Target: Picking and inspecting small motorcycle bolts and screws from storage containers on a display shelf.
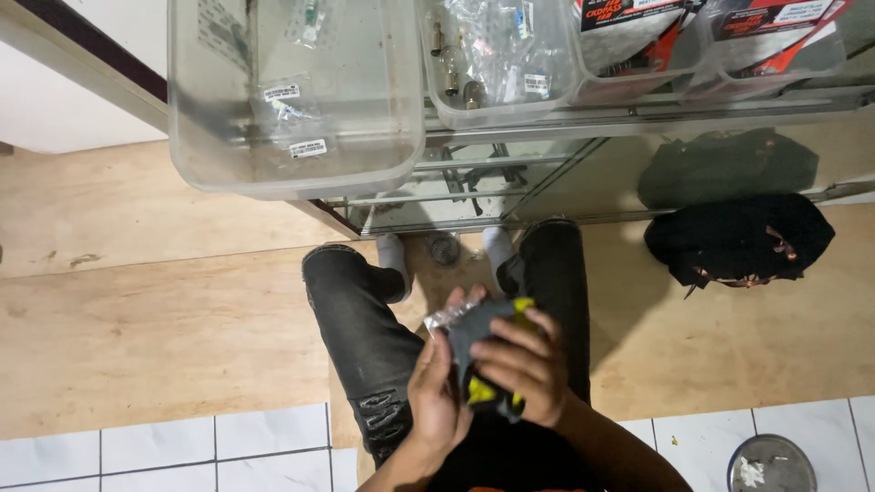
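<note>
I hold a small grey and yellow item in a clear plastic bag (pixel 481 339) over my lap with both hands. My left hand (pixel 439 387) cups it from below and from the left, its fingertips at the bag's upper edge. My right hand (pixel 519 364) lies over the top of it, fingers curled across the grey part. The yellow shows above and below my right hand. Under my hands are my legs in dark grey jeans (pixel 360 328) and my feet in white socks (pixel 394 255).
A glass display case (pixel 510 173) stands ahead, with clear plastic bins (pixel 292 100) of bagged small parts on top. A black bag (pixel 738 239) lies on the wooden floor at right. A round metal dish (pixel 771 465) sits on the white tiles at bottom right.
</note>
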